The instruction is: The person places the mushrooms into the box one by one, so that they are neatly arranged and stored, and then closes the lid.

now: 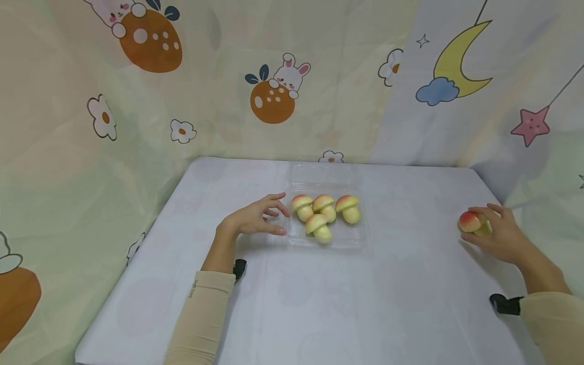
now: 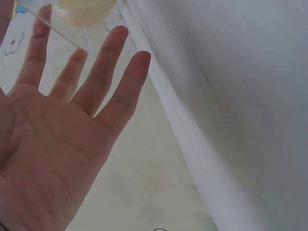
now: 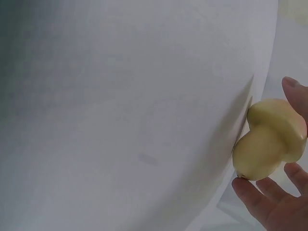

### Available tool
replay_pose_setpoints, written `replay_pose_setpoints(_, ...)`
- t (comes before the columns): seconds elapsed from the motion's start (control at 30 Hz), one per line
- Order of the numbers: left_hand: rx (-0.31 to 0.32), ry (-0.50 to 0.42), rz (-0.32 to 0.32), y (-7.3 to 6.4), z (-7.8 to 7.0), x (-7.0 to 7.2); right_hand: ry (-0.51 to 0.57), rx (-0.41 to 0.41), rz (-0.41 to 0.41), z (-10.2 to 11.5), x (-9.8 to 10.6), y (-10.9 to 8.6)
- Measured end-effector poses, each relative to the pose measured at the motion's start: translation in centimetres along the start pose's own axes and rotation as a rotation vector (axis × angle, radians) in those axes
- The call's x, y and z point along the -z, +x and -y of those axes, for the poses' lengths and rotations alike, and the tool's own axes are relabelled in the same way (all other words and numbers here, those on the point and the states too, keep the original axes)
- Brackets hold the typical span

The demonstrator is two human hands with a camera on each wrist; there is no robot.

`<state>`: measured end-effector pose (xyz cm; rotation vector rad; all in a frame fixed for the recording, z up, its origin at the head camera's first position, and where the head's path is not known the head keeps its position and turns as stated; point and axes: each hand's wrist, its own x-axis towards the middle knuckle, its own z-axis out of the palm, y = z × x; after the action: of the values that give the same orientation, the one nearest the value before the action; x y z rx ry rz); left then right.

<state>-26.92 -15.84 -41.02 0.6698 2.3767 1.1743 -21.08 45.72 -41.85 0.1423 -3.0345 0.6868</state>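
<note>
A clear plastic box (image 1: 351, 238) with its lid (image 1: 326, 176) folded back lies at mid-table. Several toy mushrooms (image 1: 321, 227), pale yellow with reddish caps, lie inside it. My left hand (image 1: 253, 217) is beside the box's left wall, fingers spread and slightly bent, holding nothing; its palm (image 2: 48, 139) shows in the left wrist view. Far to the right, my right hand (image 1: 502, 235) holds another toy mushroom (image 1: 470, 222) low over the table, between thumb and fingers. In the right wrist view this mushroom (image 3: 269, 137) lies sideways, its stem end against a fingertip.
A white cloth covers the table (image 1: 292, 304). Behind it hangs a curtain (image 1: 219, 91) printed with rabbits, flowers, a moon and a star. Black wrist straps (image 1: 239, 268) show at both sleeve cuffs.
</note>
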Motion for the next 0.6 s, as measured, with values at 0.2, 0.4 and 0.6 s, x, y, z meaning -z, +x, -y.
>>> replay_pose_setpoints(0.2, 0.000, -0.005, 0.002, 0.07, 0.03, 0.07, -0.002, 0.050, -0.021, -0.16, -0.43, 0.16)
replay_pose_setpoints(0.4, 0.009, -0.012, 0.001, -0.04, -0.02, 0.09, -0.015, 0.070, 0.003, -0.14, -0.43, 0.16)
replay_pose_setpoints(0.6, 0.007, -0.011, 0.003, 0.06, 0.04, 0.03, -0.033, 0.134, -0.008, -0.16, -0.47, 0.25)
